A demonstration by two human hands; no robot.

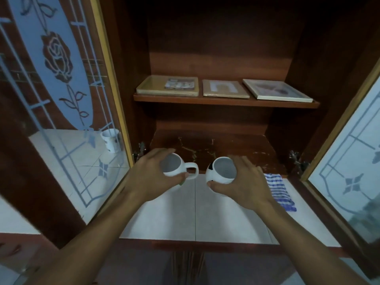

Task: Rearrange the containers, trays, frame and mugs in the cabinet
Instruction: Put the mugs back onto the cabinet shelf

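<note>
The left hand [152, 175] grips the left mug [174, 167], fingers curled over the rim and thumb under its side. The handle points right, toward the right mug [222, 171]. The right hand [244, 177] clasps that one the same way, black marks showing on its left side and the handle out of sight. Both mugs are white, tilt their mouths toward the camera and show plain grey insides. They are side by side but apart, at the front edge of the cabinet floor [205, 145].

On the shelf [226, 102] above lie a tray [152, 87] holding a printed card [180, 84], a second tray [225, 89] and a frame [277, 90], all flat in a row. A striped cloth [279, 192] lies on the tiles to the right. A third mug [111, 142] stands behind the left glass door [61, 99].
</note>
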